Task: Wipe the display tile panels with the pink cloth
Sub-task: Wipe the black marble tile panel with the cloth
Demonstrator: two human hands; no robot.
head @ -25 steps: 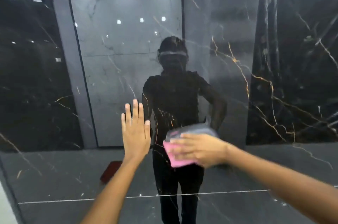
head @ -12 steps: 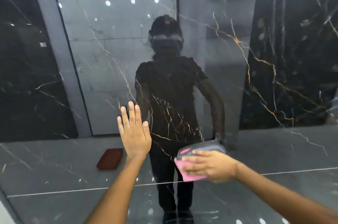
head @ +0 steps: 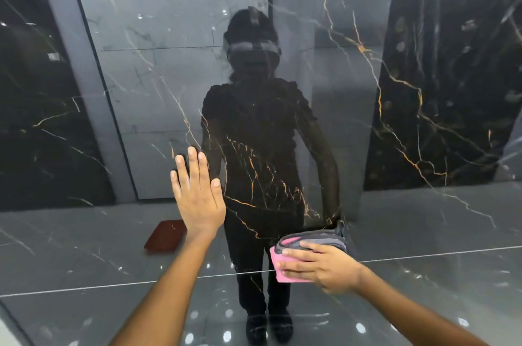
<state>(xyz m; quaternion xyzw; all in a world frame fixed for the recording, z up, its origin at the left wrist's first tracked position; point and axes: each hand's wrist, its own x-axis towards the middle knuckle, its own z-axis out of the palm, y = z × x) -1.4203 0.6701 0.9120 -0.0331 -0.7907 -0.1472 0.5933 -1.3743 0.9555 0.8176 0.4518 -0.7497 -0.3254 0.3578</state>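
Pink cloth (head: pixel 282 266) under right hand (head: pixel 324 269), left hand (head: pixel 197 198) flat on tile panel (head: pixel 395 232)

L hand (head: pixel 197 198) flat, fingers up; R hand (head: pixel 322 269) fingers straight, pressing.

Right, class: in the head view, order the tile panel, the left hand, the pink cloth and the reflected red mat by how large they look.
1. Tile panel
2. Left hand
3. Pink cloth, partly covered by the right hand
4. Red mat; only a reflection, so unsure against the cloth.
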